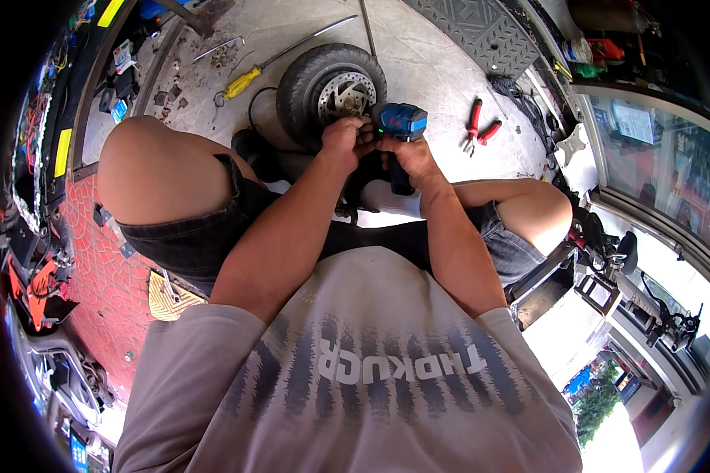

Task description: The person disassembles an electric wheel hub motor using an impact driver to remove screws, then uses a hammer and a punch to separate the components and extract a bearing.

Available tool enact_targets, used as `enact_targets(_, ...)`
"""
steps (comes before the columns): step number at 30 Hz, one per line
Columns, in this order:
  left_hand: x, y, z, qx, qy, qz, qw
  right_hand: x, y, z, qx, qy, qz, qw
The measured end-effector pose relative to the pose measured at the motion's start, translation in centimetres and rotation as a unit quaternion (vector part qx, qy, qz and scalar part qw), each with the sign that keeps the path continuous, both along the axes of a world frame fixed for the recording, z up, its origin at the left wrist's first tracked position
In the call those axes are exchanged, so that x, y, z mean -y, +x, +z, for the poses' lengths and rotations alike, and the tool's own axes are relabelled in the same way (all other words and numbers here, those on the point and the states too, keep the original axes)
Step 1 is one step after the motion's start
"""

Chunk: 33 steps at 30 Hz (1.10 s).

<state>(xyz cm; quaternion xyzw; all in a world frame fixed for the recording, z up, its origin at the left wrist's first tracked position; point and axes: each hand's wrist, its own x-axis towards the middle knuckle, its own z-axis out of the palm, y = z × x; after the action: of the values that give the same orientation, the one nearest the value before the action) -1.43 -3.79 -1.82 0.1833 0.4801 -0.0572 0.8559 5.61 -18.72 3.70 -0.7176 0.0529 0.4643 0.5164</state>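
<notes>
In the head view a small wheel [300,88] with a black tyre and a slotted silver brake disc [337,88] lies in front of me. My right hand [406,158] grips a blue and black cordless driver [402,118], held at the disc's lower right with a small green light showing. My left hand [349,135] is closed just left of the driver's front, at the lower edge of the disc by the hub; what its fingers hold is hidden. A black cable runs from beside the tyre toward my legs.
A yellow-handled screwdriver [242,83], red-handled pliers [476,118] and scattered small parts [170,96] lie on the floor [434,71]. A patterned metal plate [481,35] is at top right, a glass-fronted cabinet [655,165] at right, and scooter parts [670,323] at lower right.
</notes>
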Motion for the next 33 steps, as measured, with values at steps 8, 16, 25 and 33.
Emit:
enact_targets(8, -1.1, 0.2, 1.1, -0.059, -0.002, 0.006, 0.998, -0.5, 0.3, 2.1, 0.248, -0.274, 0.205, 0.906)
enact_targets(16, -1.2, 0.3, 0.7, -0.068, 0.001, -0.006, 0.998, 0.2, 0.1, -1.7, 0.187, -0.233, 0.137, 0.944)
enact_targets(25, -0.6, 0.3, 1.8, -0.076, 0.036, 0.007, 0.996, -0.1, 0.3, -0.9, 0.231, -0.256, 0.151, 0.927)
enact_targets(33, 0.0, 0.2, 1.8, -0.054, 0.075, -0.016, 0.996, -0.4, 0.1, -0.8, 0.07, -0.072, 0.025, 0.995)
